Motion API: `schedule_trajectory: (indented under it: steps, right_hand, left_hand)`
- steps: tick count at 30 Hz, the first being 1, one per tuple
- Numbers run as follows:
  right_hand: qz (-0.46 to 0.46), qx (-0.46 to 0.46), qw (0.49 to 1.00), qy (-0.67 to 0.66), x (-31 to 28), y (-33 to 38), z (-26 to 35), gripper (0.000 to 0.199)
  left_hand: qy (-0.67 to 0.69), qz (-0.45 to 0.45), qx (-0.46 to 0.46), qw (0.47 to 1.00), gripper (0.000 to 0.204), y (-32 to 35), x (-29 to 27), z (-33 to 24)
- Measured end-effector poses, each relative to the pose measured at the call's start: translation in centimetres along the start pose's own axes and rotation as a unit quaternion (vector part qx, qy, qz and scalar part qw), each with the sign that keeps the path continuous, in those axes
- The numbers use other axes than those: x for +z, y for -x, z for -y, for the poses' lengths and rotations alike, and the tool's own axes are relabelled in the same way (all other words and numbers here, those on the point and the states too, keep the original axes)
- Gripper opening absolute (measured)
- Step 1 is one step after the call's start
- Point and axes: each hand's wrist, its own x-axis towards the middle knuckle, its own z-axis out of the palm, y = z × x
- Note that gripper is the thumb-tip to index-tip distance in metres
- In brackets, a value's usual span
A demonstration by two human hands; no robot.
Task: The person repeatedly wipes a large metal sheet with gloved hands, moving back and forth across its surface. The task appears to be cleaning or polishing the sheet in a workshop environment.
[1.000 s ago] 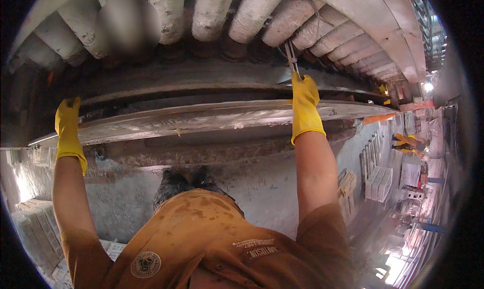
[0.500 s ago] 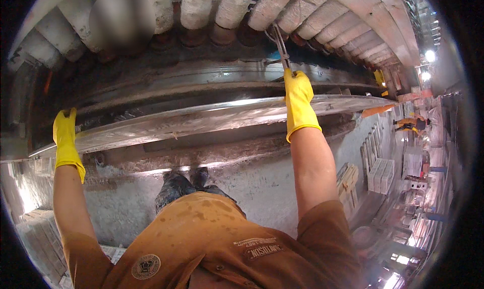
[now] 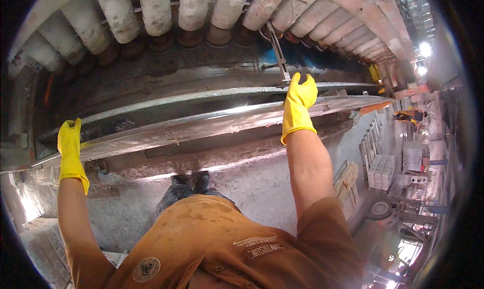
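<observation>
While the person stands facing the long machine, the right hand point(image 3: 298, 103), in a yellow glove, is raised to the upper rail and closed around the lower end of a slim metal tool point(image 3: 277, 51). The tool's long axis runs up and slightly to the person's left from that grip, and its far tip lies among the row of pale rollers point(image 3: 194, 7) overhead. The grip is nearly fully closed, fingers wrapped about the handle end; only the shaft above the glove shows.

The left hand point(image 3: 69, 147), also in a yellow glove, rests on the left end of the long metal rail point(image 3: 201, 127), fingers extended upward and not wrapped about anything that can be seen. That rail runs almost level across the view, from the left hand to a point past the right hand.

The right hand is therefore the one at the tool; the left hand stands well apart, at the opposite end of the rail. The tool lies roughly crosswise to the rail's long axis.

Stacked pale blocks point(image 3: 380, 170) stand on the floor to the person's right.
</observation>
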Motion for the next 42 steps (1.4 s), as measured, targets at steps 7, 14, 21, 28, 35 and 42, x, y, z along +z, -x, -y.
schedule_trajectory:
  steps: [7,14,21,28,35,42]
  right_hand:
    - [-0.03,-0.017,0.994,0.107,0.4,0.1,-1.2,0.057]
    - [0.004,0.05,0.995,0.086,0.4,0.0,-1.9,0.06]
    - [0.103,0.124,0.984,0.07,-0.9,-0.1,-0.1,0.058]
    - [0.155,0.114,0.975,0.109,-1.8,-0.4,0.4,0.061]
    - [0.178,0.115,0.966,0.151,-2.8,-0.2,1.1,0.061]
    - [0.206,0.088,0.957,0.185,-2.0,-0.6,0.7,0.063]
  left_hand:
    - [0.043,-0.002,0.016,0.999,0.055,0.5,0.6,0.9]
    - [0.071,-0.006,0.03,0.997,0.056,0.9,0.6,0.4]
    - [0.039,0.026,0.028,0.999,0.058,1.0,0.3,0.6]
    - [-0.015,0.073,0.025,0.997,0.06,0.8,-0.3,0.1]
    - [0.017,0.126,-0.019,0.992,0.062,1.6,-1.1,-1.4]
    - [0.01,0.079,0.001,0.997,0.061,0.1,1.1,1.2]
